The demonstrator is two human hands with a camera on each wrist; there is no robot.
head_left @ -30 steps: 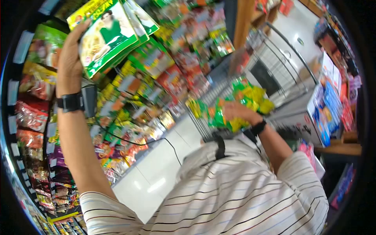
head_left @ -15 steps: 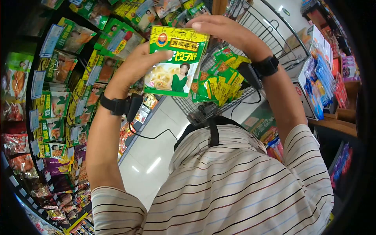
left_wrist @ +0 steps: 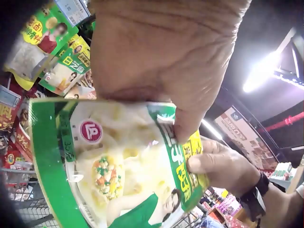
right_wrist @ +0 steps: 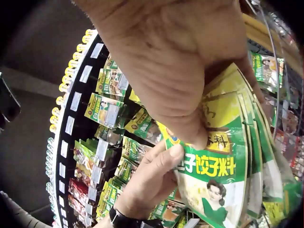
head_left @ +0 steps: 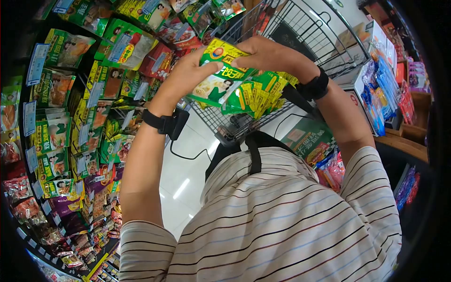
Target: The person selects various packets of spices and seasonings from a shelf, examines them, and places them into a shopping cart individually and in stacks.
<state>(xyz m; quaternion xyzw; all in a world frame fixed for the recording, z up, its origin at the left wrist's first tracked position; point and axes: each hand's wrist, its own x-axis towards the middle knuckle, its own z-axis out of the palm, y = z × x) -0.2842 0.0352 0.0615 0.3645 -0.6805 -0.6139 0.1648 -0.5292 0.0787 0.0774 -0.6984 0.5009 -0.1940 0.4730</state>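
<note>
A fanned stack of green-and-yellow seasoning packets (head_left: 206,88) is held between both hands above the shopping cart. My left hand (head_left: 184,77) grips its left side, thumb lying across the printed front and fingers behind. From the other side my right hand (head_left: 270,55) pinches the yellow top end, with the thumb on the front. Several layered packets (right_wrist: 213,187) show in the right wrist view, their edges spread apart. Dumplings and a figure in green are printed on the front packet (left_wrist: 118,156). Below the stack, more green-and-yellow packets (head_left: 260,96) lie in the cart.
The wire shopping cart (head_left: 221,123) stands in front of my body. Shelves of hanging packets (head_left: 54,134) with price tags run along the left. At the right are a white box (head_left: 359,96) and blue-wrapped goods (head_left: 387,89). Cables run from both wrist cameras.
The left hand brought the packets from the shelf side over the cart. The right hand left the packets in the cart and took hold of the stack, which now tilts and sits slightly lower.
</note>
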